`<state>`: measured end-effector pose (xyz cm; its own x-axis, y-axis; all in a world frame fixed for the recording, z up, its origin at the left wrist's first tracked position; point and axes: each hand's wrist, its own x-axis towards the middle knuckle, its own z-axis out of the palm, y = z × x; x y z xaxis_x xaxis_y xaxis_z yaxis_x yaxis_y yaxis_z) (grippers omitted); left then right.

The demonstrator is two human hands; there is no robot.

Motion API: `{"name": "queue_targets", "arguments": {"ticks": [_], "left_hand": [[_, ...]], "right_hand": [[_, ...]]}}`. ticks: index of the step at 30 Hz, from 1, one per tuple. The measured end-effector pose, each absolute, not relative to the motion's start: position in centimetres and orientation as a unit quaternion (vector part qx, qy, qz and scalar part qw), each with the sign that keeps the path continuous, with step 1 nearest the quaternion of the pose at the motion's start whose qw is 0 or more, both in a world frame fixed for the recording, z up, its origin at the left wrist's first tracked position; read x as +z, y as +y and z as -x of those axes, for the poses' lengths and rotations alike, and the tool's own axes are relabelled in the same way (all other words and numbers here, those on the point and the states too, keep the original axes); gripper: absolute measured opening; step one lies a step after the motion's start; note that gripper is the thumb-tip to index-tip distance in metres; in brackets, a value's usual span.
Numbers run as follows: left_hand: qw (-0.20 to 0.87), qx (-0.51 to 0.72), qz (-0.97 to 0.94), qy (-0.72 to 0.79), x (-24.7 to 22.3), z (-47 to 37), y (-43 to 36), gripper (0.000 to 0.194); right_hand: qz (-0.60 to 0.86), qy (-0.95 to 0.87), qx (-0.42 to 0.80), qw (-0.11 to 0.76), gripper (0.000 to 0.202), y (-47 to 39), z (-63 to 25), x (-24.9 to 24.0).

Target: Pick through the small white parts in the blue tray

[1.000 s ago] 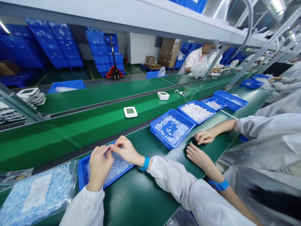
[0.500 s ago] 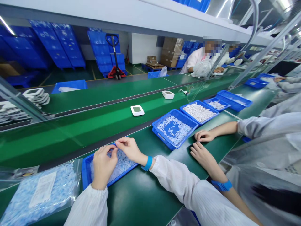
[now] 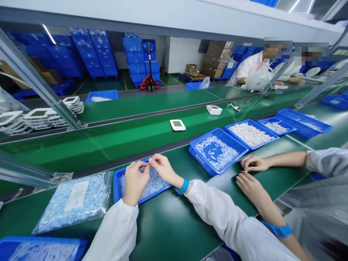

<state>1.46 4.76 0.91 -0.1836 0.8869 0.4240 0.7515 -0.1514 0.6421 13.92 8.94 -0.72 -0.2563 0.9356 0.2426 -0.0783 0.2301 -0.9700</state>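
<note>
Small piece (image 3: 148, 163) is pinched by left fingers (image 3: 141, 165) and right fingers (image 3: 155, 160); the label (image 3: 77, 195) on the bag (image 3: 94, 195) is illegible.

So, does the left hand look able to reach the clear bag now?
Probably yes: only the rim of the blue tray seems between the left hand and the clear bag, though its fingers look busy with a small piece.

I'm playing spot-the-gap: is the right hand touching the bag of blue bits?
Apart: the head view shows the left hand and blue tray between the right hand and the bag.
</note>
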Motion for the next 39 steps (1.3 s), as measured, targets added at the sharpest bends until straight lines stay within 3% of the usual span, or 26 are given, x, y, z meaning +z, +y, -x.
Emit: {"name": "queue_targets", "arguments": {"ticks": [12,19,26,29,39], "left_hand": [[0.064,0.414,-0.647,0.637,0.8,-1.4,4.6,0.016],[0.122,0.377,-0.665,0.633,0.8,-1.4,4.6,0.015],[0.120,0.379,-0.666,0.631,0.8,-1.4,4.6,0.018],[0.122,0.364,-0.663,0.643,0.7,-1.4,4.7,0.019],[0.073,0.291,-0.679,0.670,0.6,-1.3,4.7,0.021]], "right_hand": [[0.387,-0.670,0.426,0.469,0.024,8.3,-14.0,-0.2],[0.406,-0.775,0.216,0.434,0.020,7.1,-14.2,0.8],[0.377,-0.865,0.002,0.332,0.019,6.3,-13.8,0.1],[0.382,-0.867,0.002,0.319,0.017,6.4,-13.6,-0.2],[0.415,-0.823,0.170,0.348,0.018,7.0,-13.7,0.2]]}}
